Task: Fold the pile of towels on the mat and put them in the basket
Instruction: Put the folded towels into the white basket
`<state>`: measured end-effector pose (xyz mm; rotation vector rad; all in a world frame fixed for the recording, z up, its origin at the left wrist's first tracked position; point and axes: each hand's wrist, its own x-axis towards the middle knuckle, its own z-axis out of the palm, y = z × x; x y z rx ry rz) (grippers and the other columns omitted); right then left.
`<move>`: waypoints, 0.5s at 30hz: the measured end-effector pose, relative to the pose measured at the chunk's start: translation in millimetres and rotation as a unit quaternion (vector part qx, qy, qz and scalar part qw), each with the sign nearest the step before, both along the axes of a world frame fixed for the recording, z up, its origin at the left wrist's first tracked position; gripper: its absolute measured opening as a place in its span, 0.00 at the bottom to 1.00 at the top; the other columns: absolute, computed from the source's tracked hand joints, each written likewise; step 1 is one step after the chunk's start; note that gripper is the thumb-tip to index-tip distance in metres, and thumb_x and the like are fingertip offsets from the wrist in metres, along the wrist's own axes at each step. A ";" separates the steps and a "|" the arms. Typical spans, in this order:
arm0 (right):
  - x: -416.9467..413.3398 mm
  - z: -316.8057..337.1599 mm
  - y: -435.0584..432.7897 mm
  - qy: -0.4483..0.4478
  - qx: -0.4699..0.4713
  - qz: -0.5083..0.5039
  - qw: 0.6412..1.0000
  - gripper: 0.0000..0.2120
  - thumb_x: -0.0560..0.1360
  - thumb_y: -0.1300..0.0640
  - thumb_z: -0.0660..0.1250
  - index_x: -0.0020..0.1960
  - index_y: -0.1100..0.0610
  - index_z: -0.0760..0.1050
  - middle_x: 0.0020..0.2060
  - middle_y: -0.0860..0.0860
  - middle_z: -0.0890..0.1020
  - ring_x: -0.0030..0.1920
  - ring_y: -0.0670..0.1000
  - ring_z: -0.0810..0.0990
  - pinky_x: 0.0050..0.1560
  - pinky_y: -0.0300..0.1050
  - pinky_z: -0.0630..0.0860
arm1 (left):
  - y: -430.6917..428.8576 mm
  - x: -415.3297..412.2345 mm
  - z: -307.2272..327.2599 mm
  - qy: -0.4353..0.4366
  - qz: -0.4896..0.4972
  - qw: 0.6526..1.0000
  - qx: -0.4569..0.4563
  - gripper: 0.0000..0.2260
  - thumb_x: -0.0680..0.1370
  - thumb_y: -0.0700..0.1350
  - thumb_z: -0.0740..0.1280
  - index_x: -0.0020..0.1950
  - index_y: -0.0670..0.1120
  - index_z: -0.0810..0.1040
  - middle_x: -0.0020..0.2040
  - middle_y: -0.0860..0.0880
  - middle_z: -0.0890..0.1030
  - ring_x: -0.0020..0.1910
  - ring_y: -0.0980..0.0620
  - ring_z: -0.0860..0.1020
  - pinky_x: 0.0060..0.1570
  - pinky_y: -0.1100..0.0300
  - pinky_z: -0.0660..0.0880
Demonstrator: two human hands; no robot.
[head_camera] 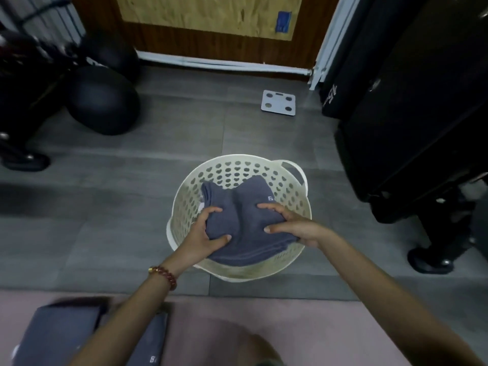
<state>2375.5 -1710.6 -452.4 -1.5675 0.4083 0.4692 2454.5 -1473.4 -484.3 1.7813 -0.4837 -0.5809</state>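
We see both hands at the cream basket (232, 169), which stands on the grey tiled floor (118, 207) just beyond the far edge of the pink mat (264, 318). A folded grey-blue towel (247, 228) lies in the mouth of the basket. Its far corners reach towards the heart-shaped holes in the far wall and its near folded edge sits over the near rim.

The left grip (208, 232) holds the towel's left side, with the thumb on top and the fingers curled round the edge. The right grip (293, 225) clasps the right side in the same way, thumb on top and fingers spread over the cloth. A beaded bracelet (163, 276) circles the left wrist. A small pale mark shows on the towel near its far right corner.

On the mat, near left, lie two more folded towels, a larger stack (60, 331) and beside it a narrower one (153, 339), partly hidden by the left forearm.

Farther off, a white bathroom scale (278, 103) rests on the floor near the wooden door (211, 46). Two black exercise balls (103, 101) sit at the far left, one behind the other. Dark gym equipment (409, 114) fills the right side, well apart from the basket.
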 end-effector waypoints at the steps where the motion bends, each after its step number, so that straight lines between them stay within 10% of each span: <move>1: 15.8 -9.9 -6.6 0.028 0.012 0.011 0.999 0.30 0.63 0.55 0.76 0.62 0.39 0.74 0.69 0.43 0.67 0.68 0.47 0.68 0.70 0.50 0.67 | -5.3 9.5 -13.3 0.014 0.007 1.000 -0.001 0.23 0.68 0.41 0.74 0.56 0.56 0.68 0.56 0.57 0.71 0.50 0.72 0.74 0.46 0.75 0.71; 5: 64.9 -54.5 -32.7 0.152 0.016 0.030 0.988 0.23 0.71 0.60 0.71 0.60 0.40 0.74 0.65 0.48 0.73 0.63 0.52 0.74 0.68 0.54 0.69 | -29.8 35.9 -71.9 0.057 0.015 0.998 0.012 0.22 0.70 0.28 0.70 0.58 0.43 0.66 0.54 0.50 0.72 0.45 0.75 0.75 0.43 0.74 0.72; 9: 89.5 -96.7 -38.7 0.234 0.017 0.035 0.972 0.21 0.75 0.60 0.67 0.64 0.43 0.70 0.60 0.52 0.76 0.58 0.53 0.76 0.59 0.49 0.75 | -42.4 51.0 -122.2 0.064 0.039 0.996 0.038 0.28 0.61 0.47 0.74 0.56 0.44 0.66 0.54 0.50 0.70 0.47 0.75 0.73 0.43 0.76 0.71; 15: 106.1 -165.4 -39.6 0.154 -0.003 0.044 0.987 0.25 0.75 0.63 0.66 0.67 0.44 0.67 0.67 0.46 0.67 0.61 0.48 0.73 0.51 0.38 0.76 | -49.8 75.3 -184.5 0.027 0.037 0.994 0.102 0.28 0.65 0.38 0.76 0.57 0.50 0.65 0.58 0.46 0.71 0.54 0.48 0.75 0.43 0.74 0.72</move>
